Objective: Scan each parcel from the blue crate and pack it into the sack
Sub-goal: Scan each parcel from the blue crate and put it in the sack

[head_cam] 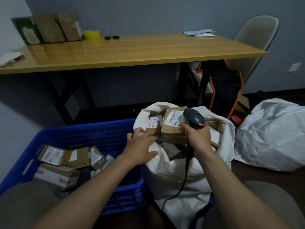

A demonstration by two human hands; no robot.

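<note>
The blue crate [92,134] stands at lower left with several brown cardboard parcels [54,154] in it. Right of it sits the open white sack [178,176], filled with labelled parcels; a larger one [171,128] lies on top. My left hand [142,146] reaches over the sack's near rim with fingers spread and straight, its fingertips on a small labelled parcel [154,125] at the sack's left edge. My right hand [198,136] grips the handle of a black barcode scanner [194,118], whose head is over the sack's parcels. The scanner's cable hangs down in front of the sack.
A wooden table [132,52] stands behind, carrying brown packets [57,28], a yellow tape roll [92,35] and papers. A beige chair [254,38] is at the back right. A second full white sack [272,136] lies on the floor at right. My knees fill the bottom corners.
</note>
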